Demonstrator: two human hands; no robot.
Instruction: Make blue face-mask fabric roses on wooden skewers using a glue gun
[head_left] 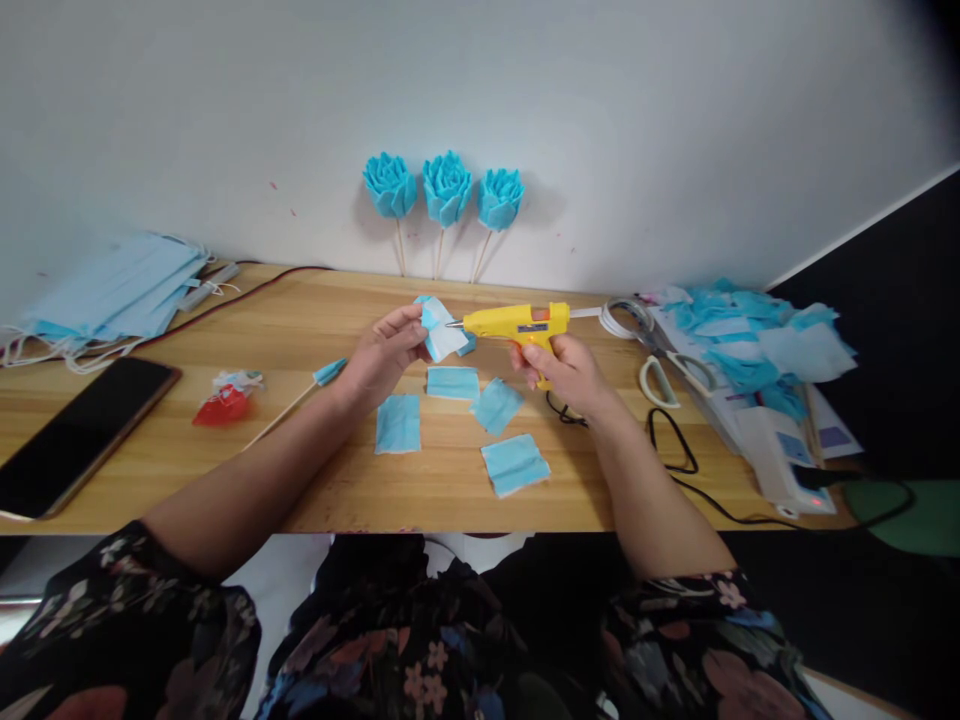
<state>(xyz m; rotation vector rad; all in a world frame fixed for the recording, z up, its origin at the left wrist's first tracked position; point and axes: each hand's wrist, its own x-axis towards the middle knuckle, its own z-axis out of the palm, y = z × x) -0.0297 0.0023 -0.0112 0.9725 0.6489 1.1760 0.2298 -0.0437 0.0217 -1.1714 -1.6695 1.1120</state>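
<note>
My left hand pinches a small blue and white fabric piece, its white side turned toward the right. In my right hand is a yellow glue gun, fingers wrapped round its handle. The metal nozzle points left and meets or nearly meets the white face; I cannot tell which. Below the hands several blue fabric squares lie on the table, among them a square at the left and another nearest me. A thin stick with a blue-wrapped tip lies beside my left wrist.
Three blue fabric flowers on sticks lean against the wall. At left are face masks, a phone and a red packet. Scissors, tape, fabric scraps, a power strip and cords lie right.
</note>
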